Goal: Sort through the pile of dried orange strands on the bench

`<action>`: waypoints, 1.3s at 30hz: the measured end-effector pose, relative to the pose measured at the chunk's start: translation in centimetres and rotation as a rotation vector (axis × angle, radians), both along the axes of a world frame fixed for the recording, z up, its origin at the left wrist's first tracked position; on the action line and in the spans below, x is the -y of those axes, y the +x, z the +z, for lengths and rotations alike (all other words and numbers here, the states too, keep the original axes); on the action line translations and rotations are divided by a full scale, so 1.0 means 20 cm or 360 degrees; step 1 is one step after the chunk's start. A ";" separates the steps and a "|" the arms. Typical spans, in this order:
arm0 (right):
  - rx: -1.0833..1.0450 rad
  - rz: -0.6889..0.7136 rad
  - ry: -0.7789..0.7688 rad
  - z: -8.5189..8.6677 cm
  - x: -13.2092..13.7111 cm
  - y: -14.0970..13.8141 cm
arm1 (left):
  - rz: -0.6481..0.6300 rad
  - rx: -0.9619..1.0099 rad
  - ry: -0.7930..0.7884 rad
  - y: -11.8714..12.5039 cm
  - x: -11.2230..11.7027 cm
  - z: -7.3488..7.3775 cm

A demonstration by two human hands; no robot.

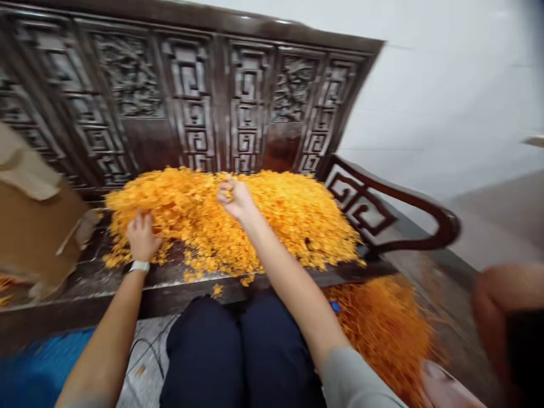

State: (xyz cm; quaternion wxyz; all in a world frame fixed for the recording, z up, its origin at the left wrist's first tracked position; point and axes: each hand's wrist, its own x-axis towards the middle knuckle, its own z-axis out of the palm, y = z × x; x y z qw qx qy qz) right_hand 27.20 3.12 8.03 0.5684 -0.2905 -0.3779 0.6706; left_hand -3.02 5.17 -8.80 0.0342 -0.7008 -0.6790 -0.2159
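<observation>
A wide heap of small orange flower-shaped pieces (293,209) covers the seat of a dark carved wooden bench (161,292). At the heap's left end, my left hand (143,235) rests against the pieces with its fingers stretched forward; the fingertips are partly sunk among them. My right hand (236,198) is raised over the middle of the heap, its fingers curled in a pinch. A bit of orange shows between those fingers, apparently one of the flower-shaped pieces. Both hands are slightly blurred.
A torn cardboard box (38,226) stands on the bench at left. On the floor at right lies a heap of thin orange strands (382,334), beside another person's leg (501,306). A curved armrest (425,221) closes the bench's right end. Blue material (46,368) lies lower left.
</observation>
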 end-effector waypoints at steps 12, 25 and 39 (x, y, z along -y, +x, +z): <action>0.0119 -0.0297 0.0392 0.16 0.04 -0.03 | 0.0278 0.0207 -0.0299 -0.09 -0.22 -0.07; 0.0376 -0.0252 0.0264 -0.01 0.07 -0.12 | -0.0176 0.0207 0.0515 0.25 0.15 0.27; 0.0187 -0.0063 -0.0237 -0.16 0.56 0.30 | 0.0167 0.0572 0.0475 0.09 -0.17 -0.02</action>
